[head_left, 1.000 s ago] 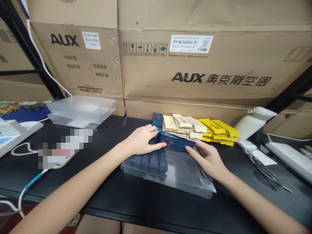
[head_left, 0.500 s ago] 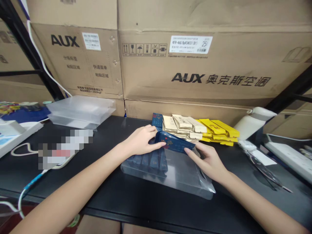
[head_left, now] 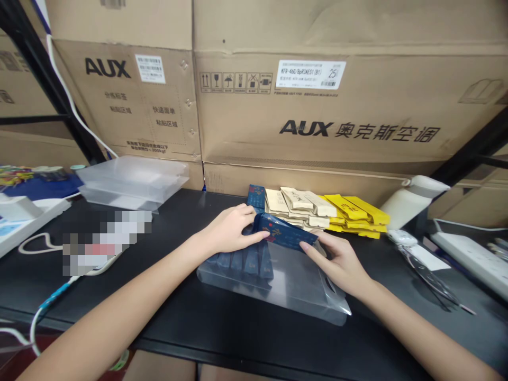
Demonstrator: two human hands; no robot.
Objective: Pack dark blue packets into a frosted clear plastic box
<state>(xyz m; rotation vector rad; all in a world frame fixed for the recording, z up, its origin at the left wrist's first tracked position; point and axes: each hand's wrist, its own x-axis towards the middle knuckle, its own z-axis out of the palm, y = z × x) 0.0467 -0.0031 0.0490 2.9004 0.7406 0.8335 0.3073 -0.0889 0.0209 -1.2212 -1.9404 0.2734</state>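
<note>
A dark blue sachet (head_left: 289,233) with small printed characters is held between my two hands, over a clear plastic bag (head_left: 293,288) lying on the black table. My left hand (head_left: 234,227) grips the sachet's left end, thumb in front and the other fingers behind. At the sachet's right end, my right hand (head_left: 337,259) pinches it with the thumb in front; its other fingers are partly hidden. Several blue sachets (head_left: 246,262) stand in a row inside the bag's left part. Behind my left hand lies another blue sachet stack (head_left: 256,197).
Cream packets (head_left: 297,203) and yellow packets (head_left: 355,211) are piled at the back, beside a white bottle (head_left: 413,198). Clear plastic sleeves (head_left: 135,180) and a blurred-out phone-like item (head_left: 111,243) lie left. Cables (head_left: 431,280) and a power strip (head_left: 472,259) are right. Cardboard boxes (head_left: 246,132) stand behind.
</note>
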